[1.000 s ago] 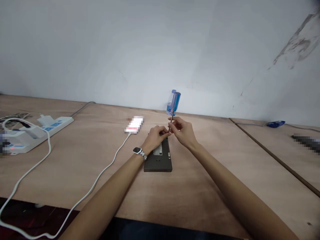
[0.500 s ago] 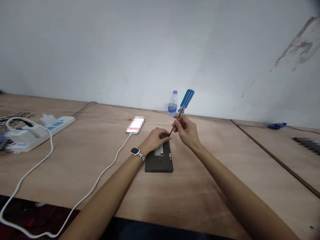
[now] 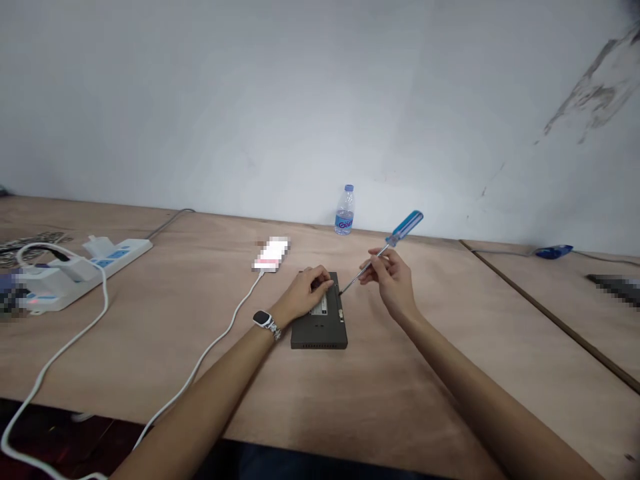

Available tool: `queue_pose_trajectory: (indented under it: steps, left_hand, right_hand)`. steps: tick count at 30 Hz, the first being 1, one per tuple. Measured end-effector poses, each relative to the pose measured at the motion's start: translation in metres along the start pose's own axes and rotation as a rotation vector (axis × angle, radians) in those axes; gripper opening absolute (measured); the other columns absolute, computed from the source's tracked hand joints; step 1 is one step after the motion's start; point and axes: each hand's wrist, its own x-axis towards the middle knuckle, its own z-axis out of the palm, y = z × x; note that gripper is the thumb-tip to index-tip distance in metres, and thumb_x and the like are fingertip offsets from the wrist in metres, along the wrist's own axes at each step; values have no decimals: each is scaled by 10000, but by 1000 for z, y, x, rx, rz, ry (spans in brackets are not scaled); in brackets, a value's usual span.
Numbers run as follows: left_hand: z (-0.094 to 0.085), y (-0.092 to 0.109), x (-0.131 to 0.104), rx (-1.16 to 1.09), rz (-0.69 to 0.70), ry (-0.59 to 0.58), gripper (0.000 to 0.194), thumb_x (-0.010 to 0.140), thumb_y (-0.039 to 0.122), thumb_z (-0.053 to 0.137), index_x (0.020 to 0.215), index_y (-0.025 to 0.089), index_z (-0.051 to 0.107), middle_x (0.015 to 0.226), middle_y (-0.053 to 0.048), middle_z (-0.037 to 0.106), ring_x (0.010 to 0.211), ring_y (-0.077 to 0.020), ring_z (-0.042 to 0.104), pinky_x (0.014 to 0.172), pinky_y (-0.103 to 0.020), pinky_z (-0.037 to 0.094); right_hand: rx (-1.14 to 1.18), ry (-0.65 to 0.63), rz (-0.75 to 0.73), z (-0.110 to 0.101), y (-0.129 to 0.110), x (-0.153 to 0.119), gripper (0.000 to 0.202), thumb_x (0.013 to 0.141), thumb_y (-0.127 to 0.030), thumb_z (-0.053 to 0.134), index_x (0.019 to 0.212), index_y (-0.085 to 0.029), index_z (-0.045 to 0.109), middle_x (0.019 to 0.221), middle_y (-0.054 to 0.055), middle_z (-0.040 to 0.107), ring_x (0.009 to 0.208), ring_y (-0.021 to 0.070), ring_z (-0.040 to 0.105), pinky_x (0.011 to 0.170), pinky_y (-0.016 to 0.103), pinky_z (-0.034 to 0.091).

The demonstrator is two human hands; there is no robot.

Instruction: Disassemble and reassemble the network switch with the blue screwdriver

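A flat dark box (image 3: 319,333) with a white label lies on the wooden table. My left hand (image 3: 306,291) rests on its upper part, fingers curled with thumb and fingertips close together; whether anything small is between them is hidden. My right hand (image 3: 390,279) holds a screwdriver (image 3: 405,227) by its metal shaft, just below the blue handle. The screwdriver leans to the right, and its tip is at the box's right edge, above a small light-coloured connector.
A water bottle (image 3: 345,212) stands by the wall. Left of the box lie a phone (image 3: 273,254) on a white cable (image 3: 220,337) and a power strip (image 3: 129,255) with plugs. A blue object (image 3: 554,251) lies far right.
The screwdriver has tilted over to the right, and its tip has come down along the box's right edge. My right hand has moved right and down; my left hand has shifted slightly left.
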Motion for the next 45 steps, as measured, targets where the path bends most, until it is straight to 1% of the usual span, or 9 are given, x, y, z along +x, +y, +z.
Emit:
queue_pose_trajectory:
  steps: [5,7,9,12,15,24,32,39,45]
  left_hand:
    - [11,0,-3,-40,-5,100,184,971,347,560,899,204,652,872,-35,681,859,-198,592,744,-309,437]
    - [18,2,0,-46,21,120,155,957,317,589,906,209,687,906,-41,707,908,-212,599,791,-327,450]
    - [25,4,3,-58,57,130,135,945,286,610,920,215,721,943,-46,730,950,-222,609,846,-349,460]
    - [32,5,5,-106,82,137,147,941,249,614,966,228,758,976,-50,750,974,-223,633,885,-364,474]
    - [34,5,4,-174,70,165,147,923,229,640,973,235,777,969,-48,763,952,-214,653,874,-358,489]
    - [37,1,1,-330,57,240,56,819,248,773,860,225,803,823,-49,738,845,-208,639,796,-346,488]
    - [39,-1,1,-378,46,278,40,799,256,785,785,220,791,763,-40,699,787,-193,611,752,-335,468]
    - [36,2,0,-331,11,276,47,812,272,777,805,226,785,807,-36,720,831,-200,641,802,-345,491]
    - [35,3,-1,-333,-49,313,144,848,345,748,910,220,783,946,-56,757,909,-210,686,857,-354,524]
  right_hand:
    - [207,60,355,-15,30,-33,379,750,-418,793,962,-196,571,736,10,703,534,142,651,478,248,528]
    - [246,49,439,-14,36,-41,366,741,-390,794,957,-194,573,739,14,706,520,131,632,459,235,510]
    - [258,29,473,-11,38,-45,364,735,-373,786,972,-193,577,733,12,706,504,123,619,447,226,496]
    - [239,11,484,-5,35,-48,360,726,-359,767,981,-185,581,729,7,707,474,105,594,418,200,455]
    - [209,5,495,-3,33,-49,351,722,-359,749,969,-176,579,695,-1,694,447,87,559,390,176,405]
    - [182,-32,524,-5,33,-48,341,733,-373,733,972,-182,583,667,-12,674,437,84,529,397,185,414]
    - [178,-36,524,-5,33,-47,341,736,-384,737,964,-185,581,645,-19,666,438,86,523,400,188,420]
    - [182,-51,526,-5,34,-47,325,745,-375,723,971,-187,584,643,-21,664,431,86,518,402,190,410]
    - [160,-60,504,-6,36,-47,321,750,-380,713,974,-187,588,637,-24,667,414,84,507,395,193,398]
